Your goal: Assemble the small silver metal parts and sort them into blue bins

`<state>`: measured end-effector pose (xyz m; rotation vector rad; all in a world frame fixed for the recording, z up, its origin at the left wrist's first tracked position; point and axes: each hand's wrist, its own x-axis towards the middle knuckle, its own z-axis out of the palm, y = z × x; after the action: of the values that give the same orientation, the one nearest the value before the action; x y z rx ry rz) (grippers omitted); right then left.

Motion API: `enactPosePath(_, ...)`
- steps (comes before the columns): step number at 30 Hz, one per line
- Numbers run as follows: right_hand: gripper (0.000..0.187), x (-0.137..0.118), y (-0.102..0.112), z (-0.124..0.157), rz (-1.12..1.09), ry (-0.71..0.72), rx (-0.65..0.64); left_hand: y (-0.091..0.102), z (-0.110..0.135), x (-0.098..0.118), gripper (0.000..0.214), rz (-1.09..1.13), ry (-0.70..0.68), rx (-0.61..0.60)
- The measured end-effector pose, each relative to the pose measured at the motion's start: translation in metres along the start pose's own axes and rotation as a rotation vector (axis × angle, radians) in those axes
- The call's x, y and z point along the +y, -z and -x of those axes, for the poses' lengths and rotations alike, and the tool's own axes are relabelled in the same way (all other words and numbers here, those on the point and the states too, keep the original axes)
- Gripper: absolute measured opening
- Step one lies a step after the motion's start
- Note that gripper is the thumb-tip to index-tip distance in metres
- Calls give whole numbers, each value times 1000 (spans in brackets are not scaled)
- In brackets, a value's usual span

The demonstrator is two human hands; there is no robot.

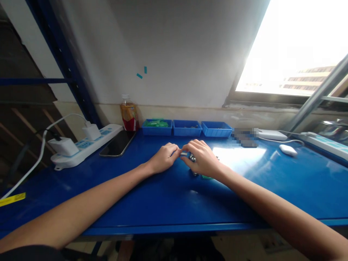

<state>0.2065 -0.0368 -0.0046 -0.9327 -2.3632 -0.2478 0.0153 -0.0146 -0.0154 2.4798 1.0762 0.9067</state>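
Note:
My left hand (164, 158) and my right hand (201, 158) meet above the blue table (152, 203), their fingertips almost touching. Between them is a small pale, flat piece (184, 153), too small to name. The left thumb and forefinger pinch its left end, while the right thumb and forefinger close around its other side. Partly hidden under my right palm lie several small shiny metal parts (192, 158). A bit of something green (207, 177) shows below that hand.
Three blue bins stand along the wall: one with green pieces (156, 123), one with small parts (187, 127), and a right one (216, 132). Left are a bottle (128, 114), a phone (118, 144) and a power strip (87, 146). A white case (288, 150) and cables lie right.

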Motion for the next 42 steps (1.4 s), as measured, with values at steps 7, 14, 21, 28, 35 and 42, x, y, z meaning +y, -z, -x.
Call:
enactPosePath(7, 21, 8, -7, -2, -46, -47, 50, 2, 3, 3, 29, 155, 30, -37)
enactPosePath(14, 34, 13, -16, -2, -42, -85, 37, -1, 7, 6, 19, -80, -95, 45)
enactPosePath(21, 19, 6, -11, 0, -76, -45, 82, 0, 5, 6, 31, -131, -31, 36)
enactPosePath(28, 21, 24, 4, -11, 88, -17, 152, 1, 6, 7, 29, -11, 3, -24)
enactPosePath(35, 23, 106, -6, -53, 246, -440, 132, 2, 15, 30, 29, -146, -393, -252)
enactPosePath(42, 27, 99, -3, -41, 178, -432, 89, 2, 10, 21, 18, -261, -308, -245)
